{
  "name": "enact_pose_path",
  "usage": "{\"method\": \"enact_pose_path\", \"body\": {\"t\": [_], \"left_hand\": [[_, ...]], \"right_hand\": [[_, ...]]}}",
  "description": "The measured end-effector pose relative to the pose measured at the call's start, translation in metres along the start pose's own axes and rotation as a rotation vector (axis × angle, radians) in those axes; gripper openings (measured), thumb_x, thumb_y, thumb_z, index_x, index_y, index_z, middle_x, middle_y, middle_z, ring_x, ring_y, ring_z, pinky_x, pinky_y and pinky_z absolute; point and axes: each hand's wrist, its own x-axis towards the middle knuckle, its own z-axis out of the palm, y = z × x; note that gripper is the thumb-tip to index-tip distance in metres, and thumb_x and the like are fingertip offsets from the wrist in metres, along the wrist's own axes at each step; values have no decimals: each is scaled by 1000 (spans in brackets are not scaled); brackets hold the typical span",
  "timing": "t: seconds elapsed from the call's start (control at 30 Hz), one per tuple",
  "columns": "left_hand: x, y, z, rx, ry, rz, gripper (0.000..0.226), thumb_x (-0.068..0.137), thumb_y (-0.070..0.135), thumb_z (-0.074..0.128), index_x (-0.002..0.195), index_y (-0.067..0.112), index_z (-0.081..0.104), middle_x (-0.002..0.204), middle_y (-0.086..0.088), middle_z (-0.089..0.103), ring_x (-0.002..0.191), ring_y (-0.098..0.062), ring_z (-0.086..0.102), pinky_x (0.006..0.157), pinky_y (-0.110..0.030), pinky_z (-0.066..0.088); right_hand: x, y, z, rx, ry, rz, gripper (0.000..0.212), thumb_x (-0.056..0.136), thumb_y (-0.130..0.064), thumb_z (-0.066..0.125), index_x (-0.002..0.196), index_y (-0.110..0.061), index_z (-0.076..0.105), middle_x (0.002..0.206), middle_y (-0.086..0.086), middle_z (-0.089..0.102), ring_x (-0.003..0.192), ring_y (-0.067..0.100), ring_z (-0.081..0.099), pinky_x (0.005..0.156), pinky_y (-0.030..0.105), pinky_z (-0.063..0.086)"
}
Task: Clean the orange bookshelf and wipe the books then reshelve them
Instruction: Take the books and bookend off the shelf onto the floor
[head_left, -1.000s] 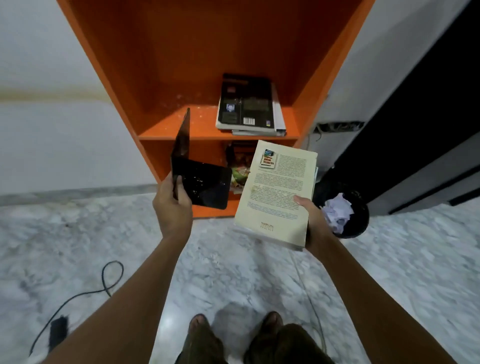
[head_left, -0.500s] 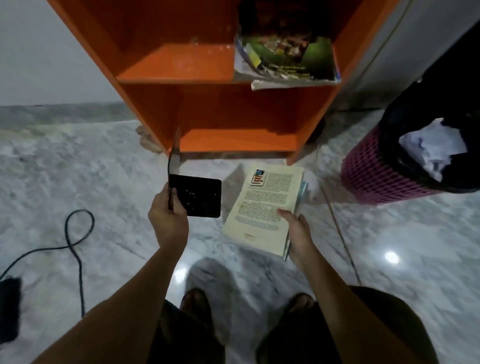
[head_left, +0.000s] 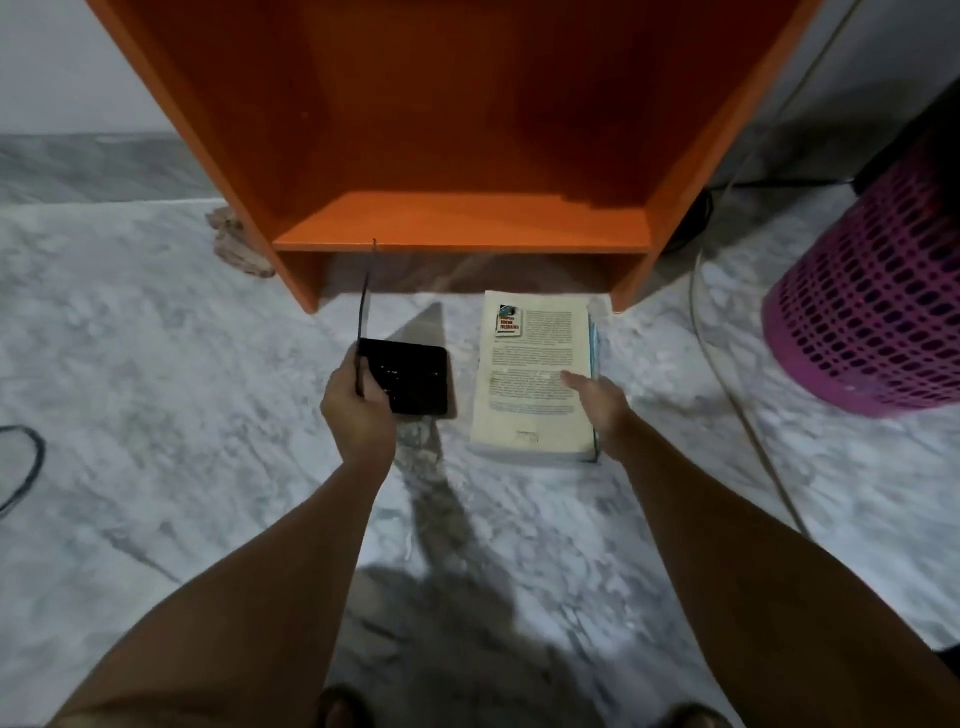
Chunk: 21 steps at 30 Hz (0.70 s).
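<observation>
Down low, reaching forward with both bare forearms over the marble floor (head_left: 156, 364). Grips a black bookend (head_left: 415, 379) with the left hand (head_left: 358, 410), fingers curled round the bend of the metal. Holds it with the flat base level and pointing right, the thin upright plate seen edge-on and rising toward the front lip of the bottom shelf. Holds a stack of books (head_left: 535, 384) with the right hand (head_left: 597, 402), thumb laid flat on the top cover, the other fingers wrapped out of sight round the right-hand edge. Cannot tell whether resting on the floor or held just above it. Lies flat just in front of the orange bookshelf (head_left: 467, 218), near its right foot, apart from the bookend.

On top, a cream back cover with blocks of small print too fine to read. In its upper left corner, a small picture of the front cover, the red lettering blurred beyond reading. Beneath, a thinner book with a pale blue edge peeping out on the right.

Smooth orange board for the bookshelf, square-cornered, standing on two side panels with a gap under the bottom shelf. Glossy white-and-grey veined stone for the floor. At the right, a round pink plastic basket (head_left: 872, 312) pierced with a grid of small oblong holes, and a thin pale cord (head_left: 725, 374) trailing across the floor beside it. At the left edge, a loop of black cable (head_left: 39, 452). By the shelf's left foot, a crumpled brownish lump (head_left: 239, 244), too blurred to name.
</observation>
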Motion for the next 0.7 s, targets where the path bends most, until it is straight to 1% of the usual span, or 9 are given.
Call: {"method": "enact_pose_path", "body": {"t": [0.07, 0.13, 0.17, 0.27, 0.4, 0.5, 0.57, 0.63, 0.7], "left_hand": [[-3, -4, 7, -46, -13, -70, 35, 102, 19, 46, 133, 10, 60, 120, -6, 68, 109, -17, 62, 96, -21, 48], [-6, -10, 9, -21, -22, -91, 33, 101, 17, 47, 130, 9, 62, 114, -6, 70, 103, -16, 63, 86, -11, 45], [-8, -13, 9, 7, -27, -101, 32, 101, 16, 48, 128, 8, 64, 109, -6, 70, 99, -16, 63, 83, -11, 43], [-10, -25, 3, 74, -42, -179, 28, 100, 15, 50, 119, 5, 69, 91, -6, 68, 85, -17, 60, 79, -21, 42], [-7, -25, -1, 163, -79, -190, 25, 99, 12, 50, 103, 0, 71, 78, -11, 64, 78, -27, 59, 72, -25, 37], [0, -17, -10, 216, -136, -165, 24, 98, 14, 50, 99, 0, 70, 82, -16, 67, 80, -31, 60, 71, -27, 37], [6, -8, -16, 251, -142, -130, 24, 97, 18, 52, 97, 0, 69, 87, -18, 69, 82, -33, 62, 70, -29, 40], [12, 9, -23, 286, -128, -77, 24, 95, 22, 54, 97, 2, 67, 88, -16, 69, 84, -34, 64, 70, -31, 44], [18, 36, -29, 303, -113, 9, 23, 95, 25, 54, 102, 8, 68, 91, -12, 69, 86, -32, 65, 72, -34, 50]], "right_hand": [[0, 1, 8, -120, 123, -54, 37, 95, -26, 61, 127, -7, 58, 117, 7, 66, 105, 30, 66, 92, 41, 54], [-1, 5, 15, -310, 220, -73, 43, 93, -36, 59, 130, -13, 54, 124, 10, 63, 111, 33, 62, 96, 45, 53], [0, 7, 17, -391, 253, -74, 47, 92, -39, 57, 133, -16, 53, 128, 12, 61, 114, 35, 60, 98, 48, 51], [0, 8, 20, -468, 292, -75, 53, 90, -39, 53, 138, -17, 47, 134, 15, 53, 118, 39, 55, 100, 50, 49], [-12, 5, 25, -529, 304, -60, 57, 95, -35, 49, 145, -12, 36, 139, 17, 41, 124, 40, 48, 102, 50, 47], [-21, 4, 25, -537, 283, -78, 57, 89, -33, 51, 141, -12, 38, 138, 15, 45, 121, 38, 52, 98, 49, 51], [-30, -2, 24, -507, 261, -131, 57, 84, -33, 52, 138, -14, 45, 137, 11, 52, 119, 34, 56, 97, 44, 52], [-39, -12, 22, -462, 252, -183, 54, 89, -27, 53, 141, -13, 46, 140, 9, 53, 123, 31, 54, 99, 37, 47], [-48, -33, 20, -446, 263, -239, 49, 93, -25, 53, 141, -15, 47, 141, 8, 53, 125, 28, 53, 103, 36, 43]]}}
